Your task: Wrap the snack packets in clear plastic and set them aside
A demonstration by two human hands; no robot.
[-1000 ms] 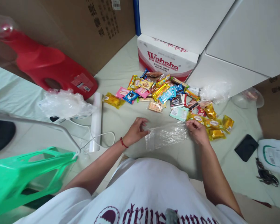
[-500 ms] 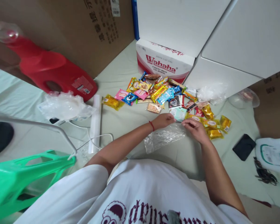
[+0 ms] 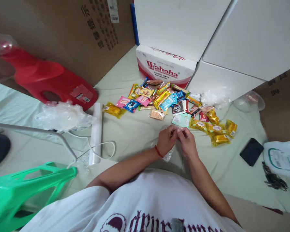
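Note:
My left hand [image 3: 166, 139], with a red string at the wrist, is closed on the rim of a clear plastic bag [image 3: 168, 156]. Its crumpled lower part shows beneath that hand; the rest is hidden. My right hand [image 3: 188, 143] touches the left at the fingertips, its thumb and fingers pinched together, seemingly on the same rim. Just beyond the fingers lies a pale green packet [image 3: 181, 120]. Behind it spreads a heap of wrapped snacks [image 3: 163, 98], and several yellow-wrapped snacks [image 3: 217, 129] lie to the right.
A white and red Wahaha box [image 3: 164, 66] stands behind the snacks. At left are a red jug [image 3: 50, 80], crumpled plastic [image 3: 65, 116], a white roll [image 3: 96, 135] and a green stool [image 3: 33, 190]. A black flat object [image 3: 252, 152] and white bottle [image 3: 281, 159] lie right.
My hands have come together from apart and moved slightly toward me. The bag, spread out between them before, is now bunched and mostly hidden under my left hand.

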